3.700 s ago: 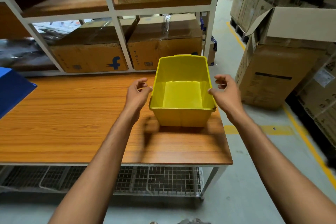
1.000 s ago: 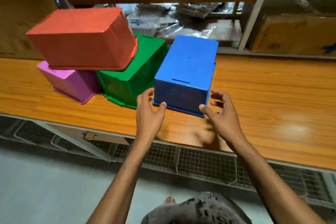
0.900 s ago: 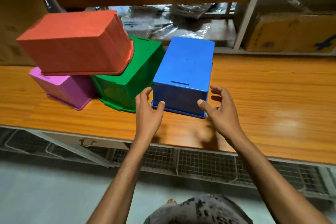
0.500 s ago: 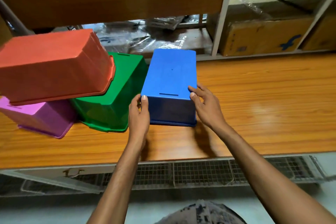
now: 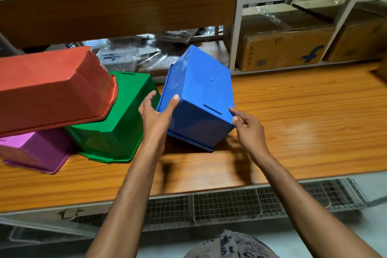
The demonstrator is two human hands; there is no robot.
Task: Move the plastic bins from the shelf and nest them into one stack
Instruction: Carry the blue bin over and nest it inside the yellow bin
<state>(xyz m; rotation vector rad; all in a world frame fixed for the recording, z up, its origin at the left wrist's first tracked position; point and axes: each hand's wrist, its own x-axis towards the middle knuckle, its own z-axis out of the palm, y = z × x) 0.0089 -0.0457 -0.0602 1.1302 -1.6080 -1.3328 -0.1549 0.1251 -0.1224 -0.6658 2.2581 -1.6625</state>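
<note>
The left hand [image 5: 156, 115] gripped the left near edge of an upturned blue rectangular plastic bin [image 5: 199, 98], thumb on its base, while the right hand [image 5: 248, 125] pinched its right near corner. The bin sat at centre frame, tilted, its near rim raised off the wooden shelf board [image 5: 303, 123]. Just left lay an upturned green plastic bin [image 5: 117, 128]; a red plastic bin [image 5: 52, 88] rested across it and a pink plastic bin [image 5: 35, 151] at lower left.
</note>
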